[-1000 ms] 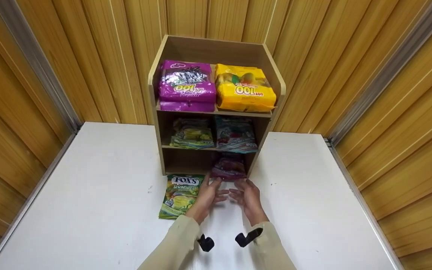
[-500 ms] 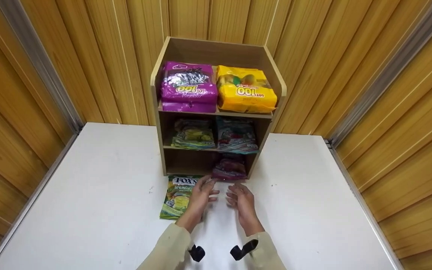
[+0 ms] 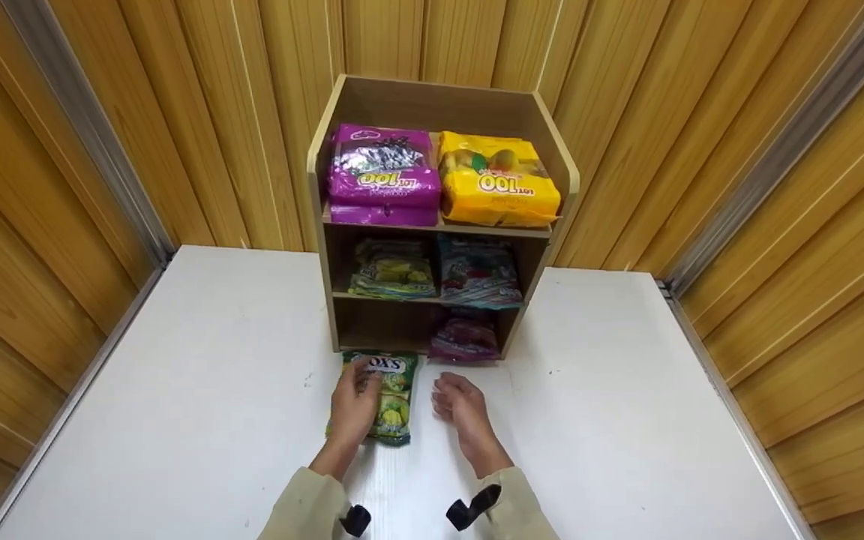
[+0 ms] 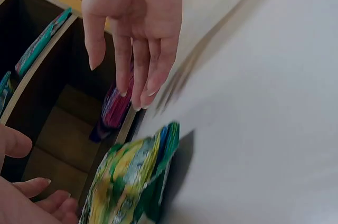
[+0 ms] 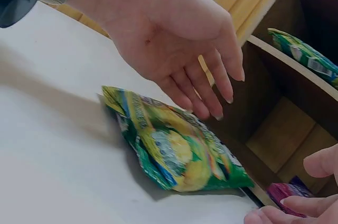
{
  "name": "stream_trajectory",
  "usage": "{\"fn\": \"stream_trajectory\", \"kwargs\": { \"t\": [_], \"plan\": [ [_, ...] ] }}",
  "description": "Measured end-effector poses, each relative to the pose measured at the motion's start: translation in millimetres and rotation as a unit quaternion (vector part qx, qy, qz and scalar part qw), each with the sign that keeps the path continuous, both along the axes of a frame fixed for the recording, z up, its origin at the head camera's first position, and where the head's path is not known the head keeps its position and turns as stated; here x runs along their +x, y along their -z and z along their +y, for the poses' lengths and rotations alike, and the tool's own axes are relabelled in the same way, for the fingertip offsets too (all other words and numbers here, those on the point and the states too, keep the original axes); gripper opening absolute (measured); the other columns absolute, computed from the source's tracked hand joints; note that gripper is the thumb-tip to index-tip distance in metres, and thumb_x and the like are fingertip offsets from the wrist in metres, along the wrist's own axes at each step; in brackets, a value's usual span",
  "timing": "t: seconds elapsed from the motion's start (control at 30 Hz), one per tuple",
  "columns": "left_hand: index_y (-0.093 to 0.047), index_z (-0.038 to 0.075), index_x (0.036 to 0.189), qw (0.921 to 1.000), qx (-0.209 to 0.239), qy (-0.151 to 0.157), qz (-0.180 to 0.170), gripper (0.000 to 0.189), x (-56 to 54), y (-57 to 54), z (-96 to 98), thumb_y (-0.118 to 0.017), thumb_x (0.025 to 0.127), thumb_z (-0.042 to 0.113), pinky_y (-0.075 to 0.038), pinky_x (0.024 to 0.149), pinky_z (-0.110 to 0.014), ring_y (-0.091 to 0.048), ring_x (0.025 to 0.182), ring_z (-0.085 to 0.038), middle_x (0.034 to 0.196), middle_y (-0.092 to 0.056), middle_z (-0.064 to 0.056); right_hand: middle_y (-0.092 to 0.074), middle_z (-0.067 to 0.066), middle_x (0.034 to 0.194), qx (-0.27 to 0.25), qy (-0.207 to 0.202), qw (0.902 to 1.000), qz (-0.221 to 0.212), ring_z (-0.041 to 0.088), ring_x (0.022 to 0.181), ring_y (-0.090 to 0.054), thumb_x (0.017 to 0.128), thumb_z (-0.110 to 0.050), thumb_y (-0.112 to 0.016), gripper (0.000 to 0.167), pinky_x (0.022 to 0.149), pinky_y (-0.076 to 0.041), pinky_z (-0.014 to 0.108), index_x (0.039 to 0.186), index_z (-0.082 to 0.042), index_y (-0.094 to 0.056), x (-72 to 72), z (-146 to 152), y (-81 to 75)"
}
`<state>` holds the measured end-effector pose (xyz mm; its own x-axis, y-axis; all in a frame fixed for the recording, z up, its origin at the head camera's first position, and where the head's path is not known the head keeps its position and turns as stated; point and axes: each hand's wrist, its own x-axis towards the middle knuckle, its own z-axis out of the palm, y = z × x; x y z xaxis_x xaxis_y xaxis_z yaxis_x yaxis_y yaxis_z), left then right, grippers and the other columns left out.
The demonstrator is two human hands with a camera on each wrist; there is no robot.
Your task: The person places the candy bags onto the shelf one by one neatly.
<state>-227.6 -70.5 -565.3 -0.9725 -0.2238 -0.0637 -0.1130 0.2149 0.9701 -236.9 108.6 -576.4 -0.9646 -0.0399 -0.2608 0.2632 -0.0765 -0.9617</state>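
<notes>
A green FOX'S candy bag (image 3: 393, 405) lies on the white table against the front of the small wooden shelf. My left hand (image 3: 355, 401) is over its left side, fingers loosely extended; whether they touch it cannot be told. In the right wrist view, the left hand (image 5: 169, 44) hangs beside the tilted bag (image 5: 179, 150) with its palm showing. My right hand (image 3: 466, 412) hovers right of the bag, fingers relaxed and holding nothing. The left wrist view shows that right hand (image 4: 137, 34) with straight fingers. A dark purple bag (image 3: 466, 336) sits in the bottom right compartment.
The wooden shelf (image 3: 318, 172) holds a purple LOT 100 pack (image 3: 385, 176) and a yellow one (image 3: 499, 180) on top. Its middle level holds a yellow-green bag (image 3: 393, 271) and a teal bag (image 3: 481, 274). Wood-patterned walls (image 3: 267, 135) enclose the table.
Both hands have drawn back from the purple bag and moved left. The left hand has come over the green bag, which now lies turned at a different angle.
</notes>
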Motion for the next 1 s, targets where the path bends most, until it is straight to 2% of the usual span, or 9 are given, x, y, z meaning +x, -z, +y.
{"fn": "stream_trajectory", "kwargs": {
  "t": [0.1,0.2,0.33,0.47,0.57,0.7,0.77,0.87,1.0],
  "plan": [
    [-0.044,0.005,0.138,0.9996,-0.019,-0.023,0.001,0.043,-1.2,4.2,-10.7,-0.051,0.099,0.021,-0.043,0.105,-0.049,-0.05,0.125,-0.033,0.142,-0.044,-0.018,-0.048,0.028,0.138,-0.007,-0.009,0.9999,-0.008,0.034,0.117,-0.058,0.1,-0.021,-0.048,0.051,0.101,-0.05,0.044,0.14,0.008,-0.038,0.5,-9,2.1],
    [-0.046,-0.001,0.135,0.9993,-0.02,-0.029,0.007,0.043,-5.7,9.3,-18.8,-0.052,0.098,0.019,-0.045,0.105,-0.05,-0.049,0.127,-0.038,0.144,-0.038,-0.023,-0.047,0.029,0.139,-0.015,-0.021,0.9995,-0.02,0.038,0.12,-0.057,0.1,-0.023,-0.048,0.052,0.1,-0.05,0.044,0.141,0.007,-0.037,1.0,-15,3.8],
    [-0.039,-0.002,0.14,0.9985,0.017,-0.019,-0.048,0.05,-11.4,13.9,-32.5,-0.051,0.098,0.023,-0.043,0.104,-0.051,-0.049,0.127,-0.041,0.145,-0.04,-0.027,-0.046,0.028,0.141,-0.017,-0.048,0.9981,-0.035,0.035,0.123,-0.057,0.1,-0.025,-0.048,0.055,0.096,-0.053,0.041,0.146,0.004,-0.034,0.7,-20,4.7],
    [-0.028,-0.006,0.146,0.9931,0.062,0.0,-0.099,0.063,-15.6,16.6,-43.4,-0.051,0.097,0.027,-0.037,0.11,-0.052,-0.045,0.13,-0.042,0.145,-0.04,-0.031,-0.051,0.026,0.138,-0.007,-0.058,0.9975,-0.04,0.029,0.118,-0.061,0.101,-0.025,-0.047,0.055,0.088,-0.054,0.036,0.147,0.003,-0.034,-0.8,-20,6.1],
    [-0.034,-0.008,0.143,0.9883,0.09,0.03,-0.12,0.062,-15.3,19.2,-44.2,-0.052,0.097,0.029,-0.044,0.103,-0.048,-0.053,0.12,-0.038,0.133,-0.051,-0.03,-0.055,0.023,0.135,-0.001,-0.061,0.9973,-0.043,0.023,0.112,-0.064,0.101,-0.025,-0.046,0.055,0.087,-0.054,0.033,0.147,0.003,-0.034,-0.8,-17,6.2],
    [-0.035,-0.002,0.142,0.984,0.112,0.084,-0.11,0.057,-11.4,22.3,-39.3,-0.055,0.097,0.026,-0.049,0.088,-0.037,-0.06,0.099,-0.025,0.117,-0.059,-0.019,-0.06,0.02,0.13,-0.006,-0.067,0.997,-0.039,0.018,0.107,-0.065,0.101,-0.026,-0.046,0.056,0.088,-0.054,0.033,0.147,0.003,-0.033,0.7,-15,5.2],
    [-0.028,0.0,0.146,0.9845,0.106,0.109,-0.087,0.062,-9.2,23.3,-37.1,-0.056,0.096,0.024,-0.046,0.092,-0.038,-0.057,0.105,-0.024,0.122,-0.056,-0.018,-0.062,0.018,0.126,-0.008,-0.068,0.997,-0.036,0.017,0.104,-0.065,0.101,-0.028,-0.046,0.056,0.088,-0.054,0.033,0.147,0.002,-0.033,1.9,-14,5.4],
    [-0.021,0.003,0.15,0.9862,0.093,0.126,-0.054,0.069,-6.7,23.9,-34.8,-0.059,0.096,0.023,-0.041,0.101,-0.046,-0.052,0.118,-0.03,0.135,-0.049,-0.021,-0.064,0.011,0.119,-0.014,-0.063,0.9974,-0.03,0.014,0.099,-0.064,0.101,-0.029,-0.048,0.057,0.085,-0.053,0.031,0.148,0.0,-0.033,4.1,-12,5.7],
    [-0.023,0.01,0.151,0.9878,0.093,0.12,-0.036,0.069,-5.6,21.6,-32.2,-0.061,0.095,0.024,-0.04,0.103,-0.048,-0.049,0.122,-0.031,0.141,-0.045,-0.019,-0.066,0.005,0.112,-0.046,-0.051,0.9974,-0.023,0.011,0.095,-0.064,0.099,-0.032,-0.052,0.059,0.081,-0.053,0.028,0.147,-0.002,-0.035,5.8,-9,8.5]
  ]
}}
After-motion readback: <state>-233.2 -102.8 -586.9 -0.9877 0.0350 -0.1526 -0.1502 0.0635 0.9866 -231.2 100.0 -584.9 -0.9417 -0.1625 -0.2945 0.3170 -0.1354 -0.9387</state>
